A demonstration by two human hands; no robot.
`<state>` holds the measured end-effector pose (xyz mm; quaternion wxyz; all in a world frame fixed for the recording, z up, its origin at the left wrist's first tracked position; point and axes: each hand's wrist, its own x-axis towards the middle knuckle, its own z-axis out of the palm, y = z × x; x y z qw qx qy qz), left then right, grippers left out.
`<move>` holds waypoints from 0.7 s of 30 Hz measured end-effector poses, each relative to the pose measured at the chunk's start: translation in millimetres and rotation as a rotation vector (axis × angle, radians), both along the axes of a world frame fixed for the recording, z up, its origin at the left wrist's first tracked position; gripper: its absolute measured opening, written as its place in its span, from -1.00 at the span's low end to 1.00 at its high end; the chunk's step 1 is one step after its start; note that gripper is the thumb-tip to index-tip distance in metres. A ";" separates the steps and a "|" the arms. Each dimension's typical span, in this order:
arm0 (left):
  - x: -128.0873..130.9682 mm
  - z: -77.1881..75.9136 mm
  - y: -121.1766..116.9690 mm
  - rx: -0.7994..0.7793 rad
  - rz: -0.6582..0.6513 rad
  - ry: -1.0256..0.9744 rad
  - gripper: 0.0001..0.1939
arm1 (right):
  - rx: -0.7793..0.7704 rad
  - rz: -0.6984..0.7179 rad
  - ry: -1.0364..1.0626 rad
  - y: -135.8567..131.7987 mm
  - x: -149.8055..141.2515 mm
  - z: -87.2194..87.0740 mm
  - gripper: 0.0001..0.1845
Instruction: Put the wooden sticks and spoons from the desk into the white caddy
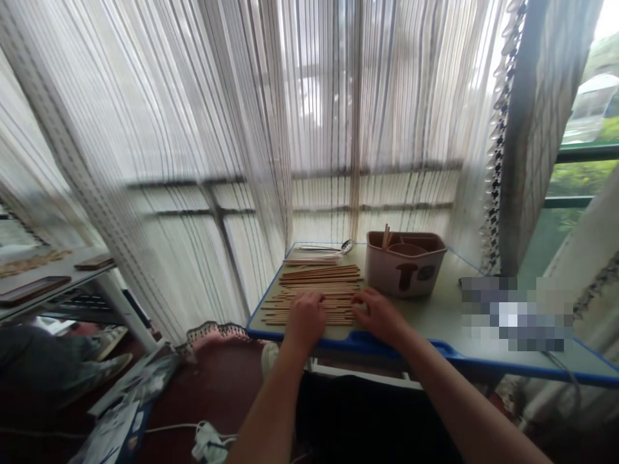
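Observation:
Many wooden chopsticks (319,276) lie side by side in rows on a small table (445,322) with a blue edge. My left hand (307,316) rests over the nearer rows, its fingers curled down onto chopsticks. At the right-hand ends of those rows is my right hand (380,316); its thumb and forefinger are apart and touch the ends. A brown and pale divided utensil holder (405,264) stands just beyond my right hand, with a few chopsticks (386,237) upright in it. Behind the rows lies a metal slotted spoon (347,246) with other thin metal utensils.
A blurred-out object (512,316) lies on the table's right part, with a cable. Sheer curtains (232,129) hang behind the table. To the left, another table (91,267) bears trays, and a person's leg and shoe (113,364) show below. A white power strip (210,441) lies on the floor.

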<state>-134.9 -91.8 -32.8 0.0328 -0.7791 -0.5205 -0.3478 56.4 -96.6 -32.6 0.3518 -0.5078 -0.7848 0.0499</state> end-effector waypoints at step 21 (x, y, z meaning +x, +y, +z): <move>-0.8 -5.0 2.3 0.035 -0.100 0.053 -0.76 | -0.170 0.006 0.056 5.3 11.3 -8.5 -0.83</move>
